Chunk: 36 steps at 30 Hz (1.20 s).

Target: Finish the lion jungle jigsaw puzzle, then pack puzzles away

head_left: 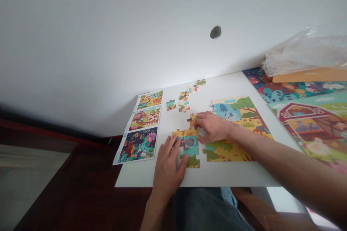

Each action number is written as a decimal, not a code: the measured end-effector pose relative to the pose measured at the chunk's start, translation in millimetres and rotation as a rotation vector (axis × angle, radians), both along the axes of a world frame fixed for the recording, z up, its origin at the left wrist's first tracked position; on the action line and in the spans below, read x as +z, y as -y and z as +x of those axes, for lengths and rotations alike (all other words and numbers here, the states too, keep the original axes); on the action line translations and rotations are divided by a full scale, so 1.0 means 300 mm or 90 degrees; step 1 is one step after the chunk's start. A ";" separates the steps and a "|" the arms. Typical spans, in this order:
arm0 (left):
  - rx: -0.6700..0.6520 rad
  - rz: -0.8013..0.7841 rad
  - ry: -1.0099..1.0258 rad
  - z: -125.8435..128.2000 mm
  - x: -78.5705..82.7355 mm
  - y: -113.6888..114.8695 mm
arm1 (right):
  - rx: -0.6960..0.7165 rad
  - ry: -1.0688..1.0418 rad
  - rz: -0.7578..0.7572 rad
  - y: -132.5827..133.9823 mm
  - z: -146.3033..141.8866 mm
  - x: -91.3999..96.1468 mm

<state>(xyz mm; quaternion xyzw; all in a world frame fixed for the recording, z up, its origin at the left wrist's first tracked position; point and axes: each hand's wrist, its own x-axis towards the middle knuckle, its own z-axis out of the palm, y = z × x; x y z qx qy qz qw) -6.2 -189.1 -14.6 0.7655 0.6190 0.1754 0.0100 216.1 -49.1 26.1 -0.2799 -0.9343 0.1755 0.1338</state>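
Observation:
A partly joined jigsaw puzzle point(238, 130) with animals lies on the white table point(217, 177). A smaller joined cluster point(189, 148) with a grey hippo lies to its left. My left hand point(168, 166) rests flat on the table, fingers stretched out, touching the cluster's left edge. My right hand point(211, 126) reaches across, its fingers curled and pinching a small orange piece point(192, 118) at the cluster's top edge. Loose pieces point(184, 104) are strewn behind.
A reference sheet point(142, 126) with three pictures lies at the table's left. Finished puzzles point(306, 115) cover the right side, with an orange board point(306, 76) and a clear plastic bag point(306, 52) at the back. A white wall stands behind; dark floor lies to the left.

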 end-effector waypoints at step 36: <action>0.048 0.018 0.002 0.015 0.003 -0.001 | 0.040 -0.028 0.194 0.019 -0.008 0.024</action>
